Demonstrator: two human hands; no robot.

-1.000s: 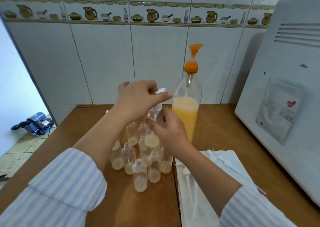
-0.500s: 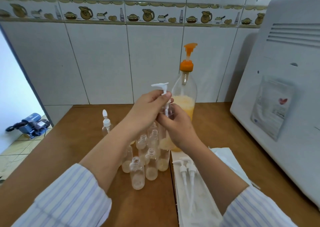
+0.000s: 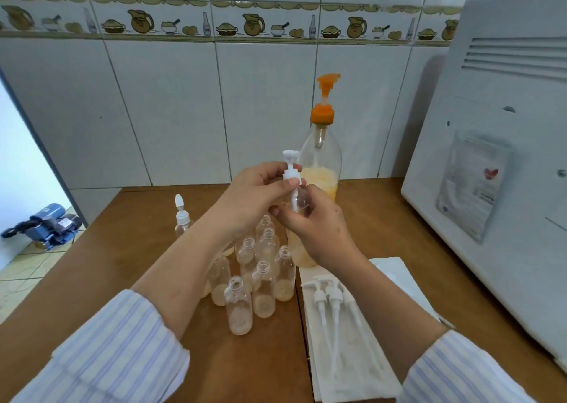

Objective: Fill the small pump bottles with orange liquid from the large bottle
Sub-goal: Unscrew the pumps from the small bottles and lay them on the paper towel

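Observation:
My right hand [image 3: 316, 224] grips a small clear bottle [image 3: 302, 201] raised above the table. My left hand [image 3: 254, 192] pinches the collar of a white pump head [image 3: 290, 164] that sits in this bottle's neck. Behind them stands the large bottle [image 3: 320, 169] with orange liquid and an orange pump [image 3: 323, 101]. Several small open bottles [image 3: 262, 280] with a little orange liquid at the bottom stand grouped on the wooden table [image 3: 383, 227]. One small bottle with a white pump [image 3: 181, 215] stands at the left of the group.
Loose white pump heads [image 3: 329, 301] lie on a white cloth [image 3: 346, 356] at the front right. A large white appliance [image 3: 497, 163] fills the right side. A tiled wall [image 3: 171, 111] closes the back. A blue machine [image 3: 46, 223] sits on the floor at left.
Both hands have lifted the small bottle up from the group. The white pump head now stands upright in its neck, with my left fingers at its collar.

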